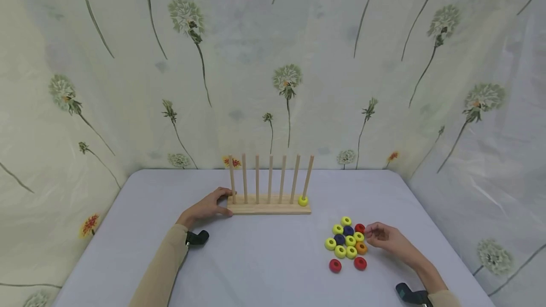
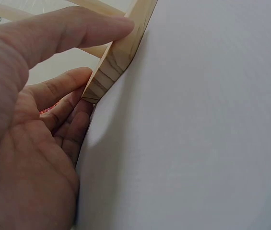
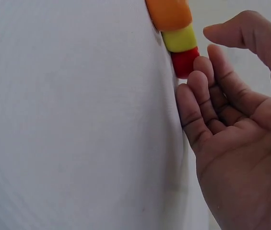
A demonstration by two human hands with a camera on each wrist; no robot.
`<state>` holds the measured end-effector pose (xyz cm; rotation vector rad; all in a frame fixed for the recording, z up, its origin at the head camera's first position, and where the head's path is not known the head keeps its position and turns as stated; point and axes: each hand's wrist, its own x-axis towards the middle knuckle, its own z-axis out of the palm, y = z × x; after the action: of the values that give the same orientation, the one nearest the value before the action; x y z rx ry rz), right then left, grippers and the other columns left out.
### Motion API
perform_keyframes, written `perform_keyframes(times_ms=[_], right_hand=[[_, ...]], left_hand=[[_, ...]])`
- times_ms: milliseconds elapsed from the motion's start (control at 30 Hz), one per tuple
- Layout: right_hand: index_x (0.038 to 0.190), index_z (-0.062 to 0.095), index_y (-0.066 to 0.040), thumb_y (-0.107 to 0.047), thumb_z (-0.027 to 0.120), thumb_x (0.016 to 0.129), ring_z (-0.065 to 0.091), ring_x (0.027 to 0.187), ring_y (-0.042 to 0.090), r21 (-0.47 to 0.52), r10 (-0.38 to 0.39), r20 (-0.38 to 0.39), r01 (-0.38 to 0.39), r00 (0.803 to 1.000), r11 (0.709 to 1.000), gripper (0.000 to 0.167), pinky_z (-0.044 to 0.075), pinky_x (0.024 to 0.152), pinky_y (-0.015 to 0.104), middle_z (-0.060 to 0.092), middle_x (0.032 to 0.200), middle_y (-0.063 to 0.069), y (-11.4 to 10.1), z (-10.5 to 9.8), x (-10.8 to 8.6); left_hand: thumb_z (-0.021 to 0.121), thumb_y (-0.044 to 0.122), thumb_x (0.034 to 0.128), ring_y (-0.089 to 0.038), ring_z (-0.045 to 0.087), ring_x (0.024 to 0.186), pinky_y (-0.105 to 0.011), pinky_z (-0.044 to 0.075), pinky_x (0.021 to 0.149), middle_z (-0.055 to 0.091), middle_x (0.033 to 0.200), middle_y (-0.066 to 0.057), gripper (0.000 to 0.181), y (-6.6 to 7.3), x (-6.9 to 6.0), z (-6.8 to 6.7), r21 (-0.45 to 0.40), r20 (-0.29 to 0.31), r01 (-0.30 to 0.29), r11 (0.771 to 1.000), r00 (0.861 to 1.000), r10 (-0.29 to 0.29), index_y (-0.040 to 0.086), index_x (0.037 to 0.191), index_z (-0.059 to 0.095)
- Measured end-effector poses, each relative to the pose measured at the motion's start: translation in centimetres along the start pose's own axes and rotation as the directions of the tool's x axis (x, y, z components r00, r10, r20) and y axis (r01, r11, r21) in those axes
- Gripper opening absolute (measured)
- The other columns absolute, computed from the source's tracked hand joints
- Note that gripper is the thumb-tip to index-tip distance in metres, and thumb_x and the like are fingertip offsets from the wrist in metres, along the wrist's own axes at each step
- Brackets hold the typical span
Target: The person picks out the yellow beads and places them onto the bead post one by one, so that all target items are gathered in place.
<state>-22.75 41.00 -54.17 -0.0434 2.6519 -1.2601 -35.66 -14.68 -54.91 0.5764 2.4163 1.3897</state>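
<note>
A wooden peg rack (image 1: 269, 208) with several upright pegs stands at the far middle of the table. One yellow bead (image 1: 303, 201) sits at the foot of its rightmost peg. My left hand (image 1: 208, 206) holds the rack's left end, thumb at the front edge and fingers behind; the left wrist view shows the base's end (image 2: 107, 72) between them. Beside a loose cluster of beads is my right hand (image 1: 386, 238), its fingers loosely bent and its thumb apart. Its fingertips are close to a red bead (image 3: 185, 62); whether they touch it, I cannot tell. Nothing is held there.
The cluster has several yellow beads (image 1: 350, 241), two dark blue beads (image 1: 348, 230) and an orange bead (image 1: 361, 248). Two more red beads (image 1: 335, 266) lie nearer the front. A white cloth covers the table (image 1: 256, 259); a flower-patterned curtain (image 1: 239, 84) surrounds it.
</note>
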Motion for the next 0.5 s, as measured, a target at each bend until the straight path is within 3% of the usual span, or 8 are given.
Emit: perform_keyframes(times_ms=[500], right_hand=[[0.117,0.058,0.0,-0.02,0.076,0.081,0.054,0.087,0.015,-0.015,-0.02,0.001,0.02,1.0,1.0,0.044,0.05,0.07,0.021,0.061,0.106,0.009,-0.74,0.84,0.43]], left_hand=[[0.084,0.024,0.073,-0.033,0.035,0.138,-0.051,0.024,0.116,0.041,0.144,-0.013,0.074,0.12,-0.01,-0.14,0.012,0.011,0.01,1.0,1.0,-0.01,0.007,0.136,0.049]])
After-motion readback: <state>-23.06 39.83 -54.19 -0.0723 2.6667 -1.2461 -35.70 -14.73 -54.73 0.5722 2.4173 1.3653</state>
